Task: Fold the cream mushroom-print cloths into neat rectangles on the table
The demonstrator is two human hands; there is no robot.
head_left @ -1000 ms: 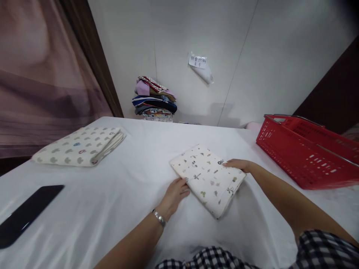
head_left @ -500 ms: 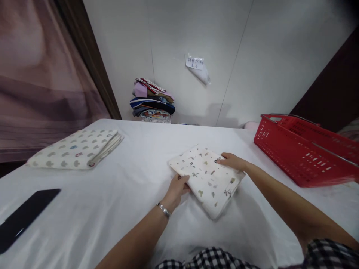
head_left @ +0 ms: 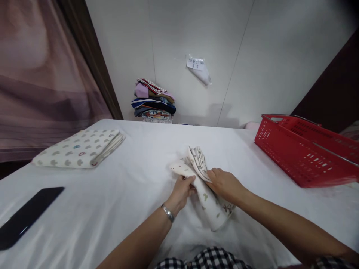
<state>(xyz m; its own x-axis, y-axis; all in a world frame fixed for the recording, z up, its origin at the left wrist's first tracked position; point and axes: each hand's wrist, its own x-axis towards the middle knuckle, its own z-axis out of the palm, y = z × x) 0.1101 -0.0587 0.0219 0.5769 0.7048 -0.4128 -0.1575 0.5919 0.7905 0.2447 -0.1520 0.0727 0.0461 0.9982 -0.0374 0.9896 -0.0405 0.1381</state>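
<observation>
A cream cloth with small printed figures (head_left: 206,194) is bunched over the middle of the white-covered table, its layers bent up near the right hand. My left hand (head_left: 183,188), with a silver bracelet at the wrist, pinches the cloth's left edge, thumb on top and fingers underneath. On the other side, my right hand (head_left: 223,183) is closed on the cloth's folded layers. A folded cream cloth with grey printed shapes (head_left: 75,151) lies apart at the far left.
A red perforated basket (head_left: 297,160) stands at the right. A black flat object (head_left: 28,216) lies at the left front. Behind the table's far edge (head_left: 190,126) rises a stack of folded textiles (head_left: 154,102). A paper label (head_left: 196,64) hangs on the wall.
The cream cloth was lying nearly flat and is now bent up and gathered. My right hand has moved left and down and now grips its layers; my left hand has shifted slightly right.
</observation>
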